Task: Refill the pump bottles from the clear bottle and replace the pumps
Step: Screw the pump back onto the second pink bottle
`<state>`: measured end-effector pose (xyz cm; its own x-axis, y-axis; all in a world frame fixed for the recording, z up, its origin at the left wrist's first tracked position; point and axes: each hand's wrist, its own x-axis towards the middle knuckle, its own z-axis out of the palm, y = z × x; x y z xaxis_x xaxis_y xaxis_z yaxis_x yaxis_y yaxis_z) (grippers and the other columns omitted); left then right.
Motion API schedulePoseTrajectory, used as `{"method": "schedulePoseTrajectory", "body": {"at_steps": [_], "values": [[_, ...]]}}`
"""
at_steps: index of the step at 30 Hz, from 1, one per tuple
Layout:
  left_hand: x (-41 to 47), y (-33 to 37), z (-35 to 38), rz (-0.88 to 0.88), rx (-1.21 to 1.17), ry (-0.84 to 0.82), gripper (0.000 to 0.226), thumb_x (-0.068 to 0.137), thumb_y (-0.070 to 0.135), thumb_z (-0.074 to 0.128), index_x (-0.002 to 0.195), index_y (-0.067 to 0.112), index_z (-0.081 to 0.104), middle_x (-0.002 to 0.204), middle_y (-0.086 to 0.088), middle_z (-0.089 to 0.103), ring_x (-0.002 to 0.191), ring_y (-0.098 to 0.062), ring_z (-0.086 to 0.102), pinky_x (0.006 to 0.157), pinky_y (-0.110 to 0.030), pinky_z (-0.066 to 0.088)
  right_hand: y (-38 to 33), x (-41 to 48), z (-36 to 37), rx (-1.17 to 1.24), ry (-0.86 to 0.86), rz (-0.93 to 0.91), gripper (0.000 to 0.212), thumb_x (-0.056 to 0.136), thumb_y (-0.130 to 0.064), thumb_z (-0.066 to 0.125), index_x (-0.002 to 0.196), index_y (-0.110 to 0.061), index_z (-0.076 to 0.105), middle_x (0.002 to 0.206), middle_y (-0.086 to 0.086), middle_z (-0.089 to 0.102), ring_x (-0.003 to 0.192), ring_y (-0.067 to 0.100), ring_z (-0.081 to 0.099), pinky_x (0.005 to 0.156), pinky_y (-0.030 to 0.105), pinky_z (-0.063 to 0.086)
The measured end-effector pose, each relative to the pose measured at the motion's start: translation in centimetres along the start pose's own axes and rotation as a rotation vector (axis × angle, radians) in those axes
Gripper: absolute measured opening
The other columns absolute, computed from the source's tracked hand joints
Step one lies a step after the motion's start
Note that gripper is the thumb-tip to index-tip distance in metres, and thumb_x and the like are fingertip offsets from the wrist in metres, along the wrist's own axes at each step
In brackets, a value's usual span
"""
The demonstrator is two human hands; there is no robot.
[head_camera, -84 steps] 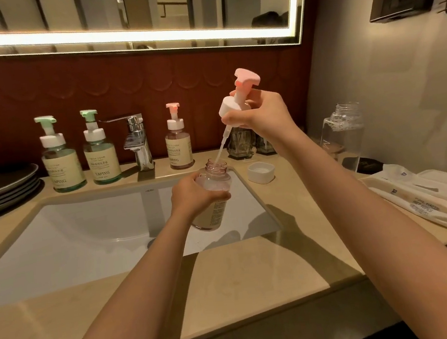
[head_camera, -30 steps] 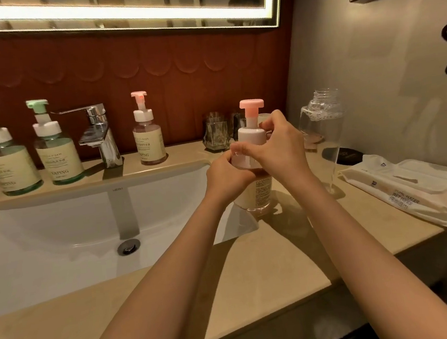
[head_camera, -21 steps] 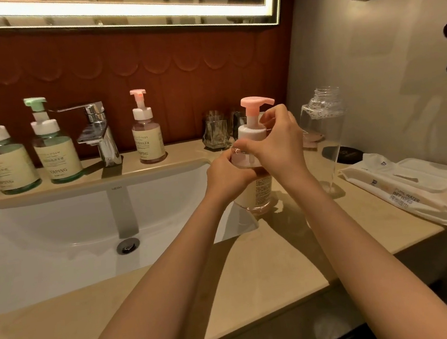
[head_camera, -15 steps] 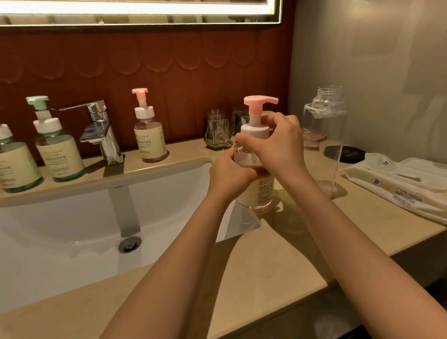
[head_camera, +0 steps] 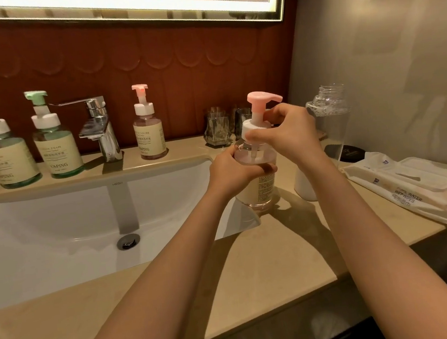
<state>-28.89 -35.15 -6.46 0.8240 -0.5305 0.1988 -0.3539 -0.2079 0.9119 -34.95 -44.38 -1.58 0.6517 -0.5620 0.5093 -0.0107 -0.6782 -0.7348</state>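
Head view, the only one.

- A small clear plastic pump bottle with a cream label [head_camera: 258,190] stands on the beige stone table [head_camera: 257,277], at the right corner of the white sink basin [head_camera: 56,230]. There is pale liquid inside.
- The left hand [head_camera: 234,173] is wrapped round the bottle's shoulder, fingers clamped on it.
- The right hand [head_camera: 287,131] curls fingers and thumb round the white collar of the pink-topped pump [head_camera: 260,102]. The pump sits on the neck with its dip tube down inside. My guess is that the collar is being screwed home.
- A tall clear open-necked bottle [head_camera: 328,118] stands uncapped just behind the right hand, near the wall.

Handling, as I judge it:
- The pump bottle looks light and stiff-walled, and could be slick if liquid has dribbled down it.
- Gripping the shoulder above the label steadies it best.
- Turn the collar, not the pink head, which would likely swivel or dispense.
- The tall bottle looks top-heavy and easily knocked over.
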Motion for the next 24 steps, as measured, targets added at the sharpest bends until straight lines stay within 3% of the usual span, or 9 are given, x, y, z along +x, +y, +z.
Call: {"method": "schedulePoseTrajectory", "body": {"at_steps": [7,11,15,20,24], "values": [[-0.1,0.1,0.1,0.000,-0.008,0.008,0.073,0.069,0.029,0.080,0.132,0.014,0.047,0.132,-0.005,0.055,0.120,-0.025,0.051,0.097,-0.042,0.047,-0.2,-0.5,1.1,-0.121,0.103,-0.048,0.058,0.069,-0.033,0.080,0.116,-0.009,0.057,0.114,0.004,0.062,0.100,0.015,0.058,0.076,0.023,0.045],[-0.1,0.1,0.2,-0.005,0.007,0.006,0.069,0.071,0.026,0.079,0.131,0.014,0.047,0.131,-0.006,0.055,0.119,-0.025,0.051,0.098,-0.045,0.046,0.1,-0.7,2.5,-0.161,0.214,-0.033,0.060,0.070,-0.039,0.078,0.116,-0.012,0.051,0.115,0.005,0.053,0.093,0.010,0.046,0.075,0.021,0.041],[0.0,0.1,0.1,-0.014,0.012,0.002,0.072,0.070,0.026,0.079,0.133,0.013,0.046,0.131,-0.006,0.055,0.119,-0.026,0.052,0.097,-0.046,0.047,0.1,-0.9,2.4,-0.220,0.192,-0.061,0.061,0.072,-0.048,0.074,0.115,-0.013,0.050,0.113,0.004,0.051,0.091,0.009,0.042,0.074,0.020,0.039],[0.0,0.1,0.1,-0.019,0.001,-0.007,0.080,0.069,0.030,0.080,0.137,0.012,0.042,0.136,-0.006,0.051,0.124,-0.027,0.049,0.098,-0.043,0.046,-0.1,-1.3,0.7,-0.198,0.053,-0.071,0.033,0.083,-0.034,0.065,0.105,-0.014,0.052,0.111,0.002,0.059,0.088,0.012,0.050,0.060,0.016,0.036],[0.0,0.2,0.1,-0.010,0.008,0.001,0.078,0.069,0.032,0.080,0.135,0.014,0.043,0.137,-0.005,0.050,0.124,-0.026,0.048,0.097,-0.041,0.046,-0.5,-1.8,0.1,-0.213,0.073,-0.089,0.028,0.085,-0.027,0.064,0.107,-0.010,0.063,0.109,0.005,0.065,0.093,0.015,0.058,0.072,0.024,0.043]]}}
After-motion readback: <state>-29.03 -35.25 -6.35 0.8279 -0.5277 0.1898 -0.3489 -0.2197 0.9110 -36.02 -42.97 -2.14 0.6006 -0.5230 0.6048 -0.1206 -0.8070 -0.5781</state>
